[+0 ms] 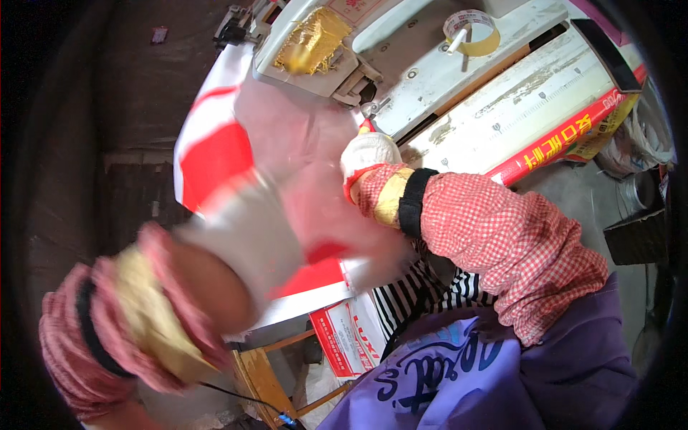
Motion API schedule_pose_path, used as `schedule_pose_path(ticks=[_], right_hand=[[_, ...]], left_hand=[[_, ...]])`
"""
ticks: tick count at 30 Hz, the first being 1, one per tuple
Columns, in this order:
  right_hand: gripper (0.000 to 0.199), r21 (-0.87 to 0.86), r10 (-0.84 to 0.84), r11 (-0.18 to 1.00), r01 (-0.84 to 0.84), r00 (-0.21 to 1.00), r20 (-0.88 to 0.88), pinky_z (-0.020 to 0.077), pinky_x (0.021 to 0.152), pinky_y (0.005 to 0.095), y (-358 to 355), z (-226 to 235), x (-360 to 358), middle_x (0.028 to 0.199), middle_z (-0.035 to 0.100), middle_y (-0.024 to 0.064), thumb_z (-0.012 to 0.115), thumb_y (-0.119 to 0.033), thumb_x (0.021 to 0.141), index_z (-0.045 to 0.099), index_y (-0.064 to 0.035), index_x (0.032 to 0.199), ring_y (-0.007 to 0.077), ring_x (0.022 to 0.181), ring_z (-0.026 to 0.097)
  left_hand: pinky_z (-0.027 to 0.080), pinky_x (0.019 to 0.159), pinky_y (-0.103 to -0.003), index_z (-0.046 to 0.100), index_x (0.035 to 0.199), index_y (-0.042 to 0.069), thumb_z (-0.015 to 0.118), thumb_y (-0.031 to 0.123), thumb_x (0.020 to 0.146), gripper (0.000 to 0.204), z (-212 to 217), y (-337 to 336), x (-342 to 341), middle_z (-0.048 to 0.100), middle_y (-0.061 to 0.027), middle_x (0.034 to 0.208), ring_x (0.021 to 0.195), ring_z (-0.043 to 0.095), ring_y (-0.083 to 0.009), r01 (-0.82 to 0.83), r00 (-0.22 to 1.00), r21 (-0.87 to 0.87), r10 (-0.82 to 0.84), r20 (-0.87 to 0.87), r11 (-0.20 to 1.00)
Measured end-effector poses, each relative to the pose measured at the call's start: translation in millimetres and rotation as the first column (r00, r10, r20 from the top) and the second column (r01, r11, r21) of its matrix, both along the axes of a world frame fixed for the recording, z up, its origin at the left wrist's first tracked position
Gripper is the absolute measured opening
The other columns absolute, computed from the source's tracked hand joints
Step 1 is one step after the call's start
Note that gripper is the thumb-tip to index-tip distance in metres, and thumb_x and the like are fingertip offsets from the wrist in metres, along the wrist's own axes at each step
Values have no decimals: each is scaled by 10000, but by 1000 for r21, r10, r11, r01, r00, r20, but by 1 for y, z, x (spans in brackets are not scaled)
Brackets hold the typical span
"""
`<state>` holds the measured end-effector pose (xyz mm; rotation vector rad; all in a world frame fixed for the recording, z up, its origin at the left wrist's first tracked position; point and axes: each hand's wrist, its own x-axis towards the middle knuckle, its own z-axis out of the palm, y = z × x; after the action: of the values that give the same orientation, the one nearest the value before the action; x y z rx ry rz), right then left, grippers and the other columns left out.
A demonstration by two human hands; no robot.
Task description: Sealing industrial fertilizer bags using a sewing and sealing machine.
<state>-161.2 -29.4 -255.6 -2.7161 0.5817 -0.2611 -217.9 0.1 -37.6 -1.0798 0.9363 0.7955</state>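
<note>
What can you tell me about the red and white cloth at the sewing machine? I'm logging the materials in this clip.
The red and white cloth is a thin, sheet-like fabric with broad red blocks on white. It lies spread from the sewing machine down toward the person's lap, partly blurred. The gloved left hand is over its lower part, mid-motion, and the gloved right hand is at its upper edge near the needle area. Whether either hand grips it cannot be told.

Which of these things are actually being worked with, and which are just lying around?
In use:
red and white fabric
sewing machine
left hand, blurred, on the fabric
right hand, by the machine's needle

Lying about:
roll of tape
wooden stool
red and white bag
</note>
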Motion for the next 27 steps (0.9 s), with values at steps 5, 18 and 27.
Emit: schedule_pose_path(ticks=[5,18,27], right_hand=[[120,129,95,988,-88,995,-43,513,615,364,-1,-1,0,765,681,60,615,-175,770,719,-138,818,212,726,654],[110,138,101,986,-88,991,-89,511,580,407,5,-4,8,745,687,58,640,-185,744,728,-129,777,230,690,661],[108,150,30,988,-29,1000,-9,494,500,456,11,-15,8,770,689,62,676,-163,719,722,-118,805,217,694,668]], left_hand=[[500,751,-347,680,857,60,563,160,804,163,-51,18,-41,648,-97,800,870,627,-241,20,908,-296,-141,-395,955],[527,604,-379,607,823,38,624,97,688,148,-85,37,-34,626,-109,728,748,642,-302,-39,870,-548,-241,-430,836],[496,624,-408,600,905,121,559,194,785,146,-68,18,4,624,-115,721,660,620,-308,-100,856,-545,-208,-474,832]])
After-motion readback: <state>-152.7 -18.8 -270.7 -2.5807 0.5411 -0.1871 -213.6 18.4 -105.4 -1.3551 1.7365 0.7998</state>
